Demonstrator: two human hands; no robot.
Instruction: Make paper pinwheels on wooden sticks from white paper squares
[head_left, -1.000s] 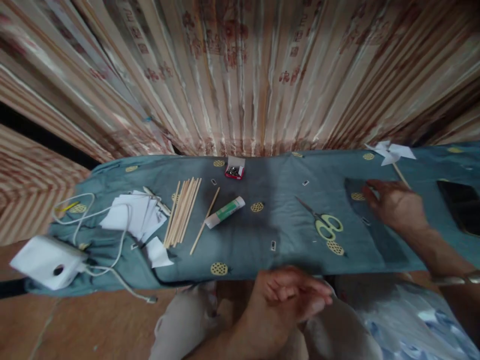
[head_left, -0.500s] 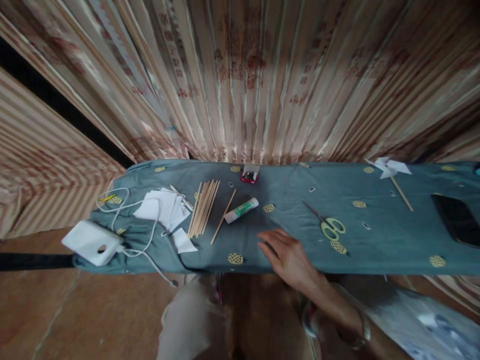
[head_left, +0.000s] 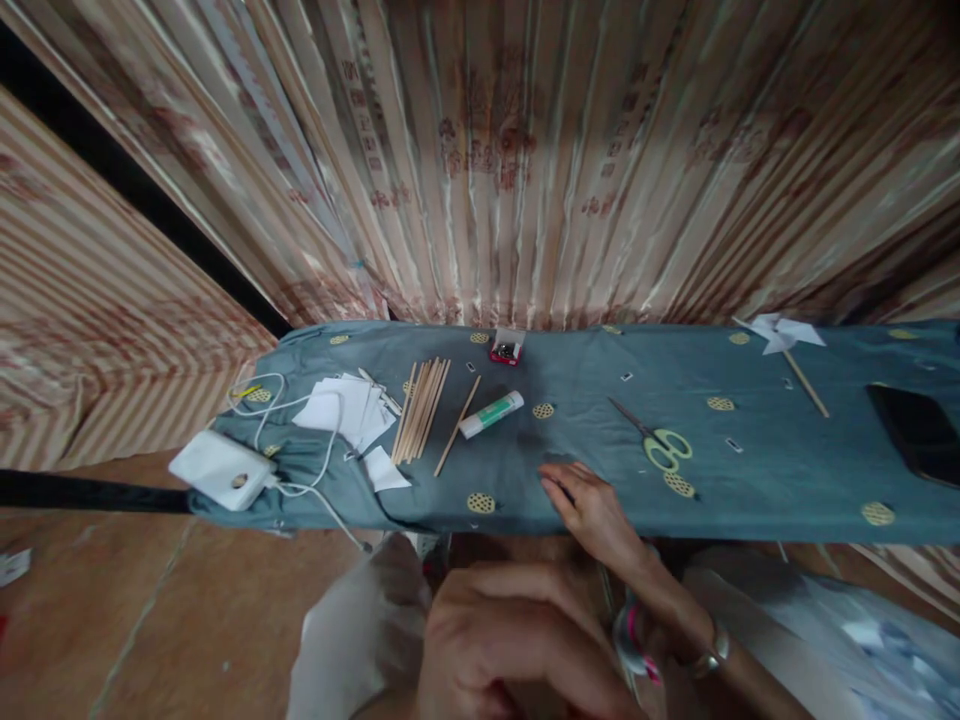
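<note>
My right hand (head_left: 592, 510) rests at the front edge of the cloth-covered table, its fingers loosely bent and nothing seen in them. Large and close to the camera, my left hand (head_left: 517, 640) is raised in front of the table with its fingers curled. Whatever it may hold is hidden. A glue stick (head_left: 491, 414) lies beyond my right hand, to the left. One wooden stick (head_left: 457, 427) lies apart, beside a bundle of wooden sticks (head_left: 422, 410). To the right of my right hand are scissors (head_left: 660, 447) with yellow-green handles.
White paper pieces (head_left: 345, 408) and a white power bank (head_left: 223, 470) with a cable lie left. A small red box (head_left: 507, 350) of pins sits at the back. Rightward are a paper pinwheel (head_left: 784, 333) on a stick and a black phone (head_left: 916, 432). A striped curtain (head_left: 510, 240) hangs behind.
My left hand has come into view from below. My right hand's fingers and thumb have drawn closer together at the table edge. The view has shifted slightly; the objects on the table lie as before.
</note>
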